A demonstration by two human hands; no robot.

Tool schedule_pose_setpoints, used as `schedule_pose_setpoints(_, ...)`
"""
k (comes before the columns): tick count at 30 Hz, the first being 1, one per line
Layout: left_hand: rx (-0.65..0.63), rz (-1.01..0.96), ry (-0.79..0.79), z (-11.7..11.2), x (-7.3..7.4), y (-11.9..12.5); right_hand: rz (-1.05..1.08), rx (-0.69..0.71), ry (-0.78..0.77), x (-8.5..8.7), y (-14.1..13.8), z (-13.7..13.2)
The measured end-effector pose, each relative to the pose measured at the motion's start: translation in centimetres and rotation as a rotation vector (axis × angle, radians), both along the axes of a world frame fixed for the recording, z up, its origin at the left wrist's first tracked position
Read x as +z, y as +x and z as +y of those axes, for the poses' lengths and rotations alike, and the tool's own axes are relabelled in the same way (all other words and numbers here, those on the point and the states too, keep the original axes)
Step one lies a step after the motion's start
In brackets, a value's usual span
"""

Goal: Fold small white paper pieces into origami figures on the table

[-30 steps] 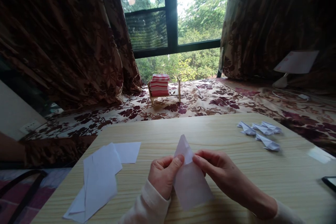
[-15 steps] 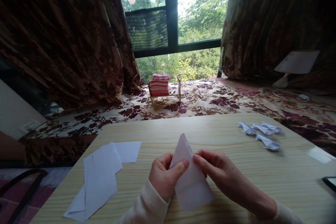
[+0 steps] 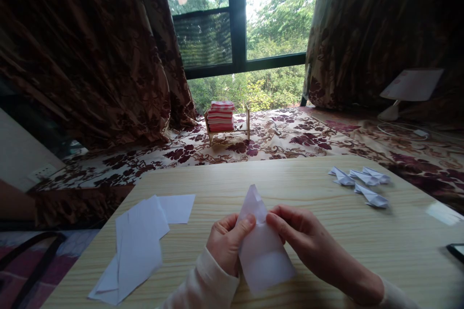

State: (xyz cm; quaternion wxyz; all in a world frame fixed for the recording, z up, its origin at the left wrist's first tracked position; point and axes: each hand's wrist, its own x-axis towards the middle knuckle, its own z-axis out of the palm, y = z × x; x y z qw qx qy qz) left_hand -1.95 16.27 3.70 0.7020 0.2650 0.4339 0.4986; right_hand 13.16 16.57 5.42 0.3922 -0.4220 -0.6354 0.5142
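— Above the near part of the worktop (image 3: 290,169), your left hand (image 3: 226,241) and right hand (image 3: 302,234) share one white sheet (image 3: 266,263), its pointed end aimed at the far edge. How does each grip stand?

— Your left grip is clamped on the sheet, thumb across its face, with the fingers behind mostly hidden. Your right thumb and fingertips pinch its slanting right side.

— What could go wrong for you from here?

— A crooked crease looks likeliest, should your thumbs pull unevenly or the paper slip under the left one. Thin as it seems, the sheet could crumple near the point if you press too hard. Its wide end could buckle if it meets the worktop; you cannot tell whether it touches.

— And the sheet against your grip?

— It lies between your two thumbs, point reaching past them, wide end spread below them toward the near edge. Well apart from your hands, loose sheets (image 3: 139,246) overlap by the left edge, and four folded paper pieces (image 3: 371,197) sit near the far right corner.
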Motion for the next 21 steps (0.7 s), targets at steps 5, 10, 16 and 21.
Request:
schedule_pose_setpoints(5,0.023,0.052,0.014,0.3,-0.3,-0.1,0.062,-0.011,-0.019,-0.4,-0.2,-0.1)
schedule_pose_setpoints(10,0.024,0.126,0.059,0.4,-0.7,-0.4,0.194,-0.073,-0.035,-0.7,-0.3,-0.1)
schedule_pose_setpoints(16,-0.008,0.267,0.121,0.0,0.1,-0.3,0.061,-0.010,-0.012,-0.1,0.0,0.1)
schedule_pose_setpoints(21,-0.007,0.336,0.143,-0.2,0.9,-0.2,0.061,-0.008,-0.064,0.1,0.0,0.1)
